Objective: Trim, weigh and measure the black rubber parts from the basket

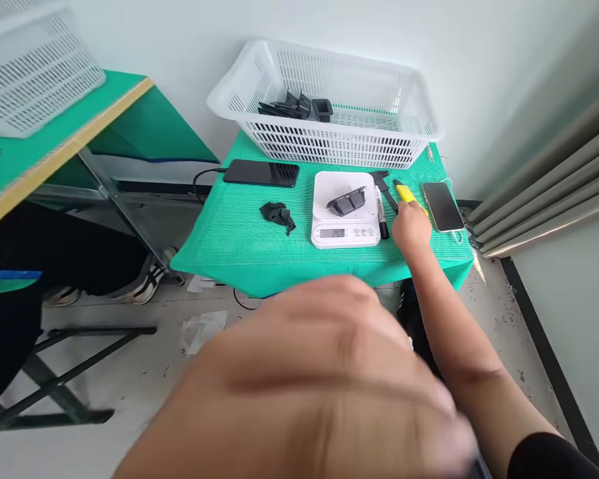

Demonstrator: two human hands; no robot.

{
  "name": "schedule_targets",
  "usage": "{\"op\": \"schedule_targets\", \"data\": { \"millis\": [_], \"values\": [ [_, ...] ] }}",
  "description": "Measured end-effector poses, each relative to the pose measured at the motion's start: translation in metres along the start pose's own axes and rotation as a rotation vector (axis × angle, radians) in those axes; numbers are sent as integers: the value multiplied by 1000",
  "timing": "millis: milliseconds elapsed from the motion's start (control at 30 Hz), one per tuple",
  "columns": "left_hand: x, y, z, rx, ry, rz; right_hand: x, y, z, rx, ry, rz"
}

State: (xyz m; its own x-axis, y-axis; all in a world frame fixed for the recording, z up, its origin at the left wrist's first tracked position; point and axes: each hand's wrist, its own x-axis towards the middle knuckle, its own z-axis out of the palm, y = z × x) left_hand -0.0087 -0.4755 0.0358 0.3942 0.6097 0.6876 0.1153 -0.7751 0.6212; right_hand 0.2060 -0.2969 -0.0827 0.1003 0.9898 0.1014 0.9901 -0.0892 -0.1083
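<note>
Risked jolting the white digital scale (322, 193) by moving the right hand (412, 226) sideways into the black-capped white marker (381, 213), and so upsetting the reading. Might also have rucked the green mesh cloth (239, 233) by dragging across the worktop. Showed, atop the scale, just right of the upper centre, an angular black plastic part (348, 201), aslant, with two boxy sections. Curled the right grip at the yellow-and-black tool (406, 194), clamping impossible to tell; blurred the left hand (329, 372) across the lower centre, grip equally unclear
</note>
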Motion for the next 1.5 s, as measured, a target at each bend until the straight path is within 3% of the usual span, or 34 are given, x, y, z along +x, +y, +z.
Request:
{"op": "schedule_targets", "data": {
  "millis": [100,200,367,500,600,700,800,867,933,1000,1100,1200,1267,1333,1500],
  "values": [
    [19,-35,15,-85,268,78,-1,-5,0,-15,7,26],
    [27,-68,32,-32,392,55,-2,-8,-1,-29,13,26],
    [19,-98,45,26,422,-92,-1,-6,-3,1,23,27],
    [13,-113,48,11,389,-195,-3,2,-5,181,44,127],
    [11,-128,52,-37,377,-272,-9,9,-12,467,102,188],
    [12,-142,58,-103,429,-336,-18,10,-22,970,91,204],
    [14,-153,63,-119,494,-394,-33,-4,-31,1506,-123,126],
    [15,-156,65,-130,492,-418,-45,-18,-33,1693,-276,-5],
    [17,-155,65,-134,473,-446,-56,-32,-33,1678,-472,-160],
    [18,-153,63,-127,473,-467,-63,-41,-31,1553,-572,-293],
    [21,-151,58,-159,519,-494,-62,-40,-27,1390,-476,-339],
    [24,-154,54,-224,549,-525,-52,-29,-27,1425,-303,-204],
    [25,-156,54,-306,489,-544,-46,-23,-28,1551,-225,-118],
    [27,-156,55,-409,347,-563,-43,-22,-30,1707,-209,-89],
    [33,-155,61,-344,-31,-601,-41,-32,-31,1939,-318,-67]
  ]
}}
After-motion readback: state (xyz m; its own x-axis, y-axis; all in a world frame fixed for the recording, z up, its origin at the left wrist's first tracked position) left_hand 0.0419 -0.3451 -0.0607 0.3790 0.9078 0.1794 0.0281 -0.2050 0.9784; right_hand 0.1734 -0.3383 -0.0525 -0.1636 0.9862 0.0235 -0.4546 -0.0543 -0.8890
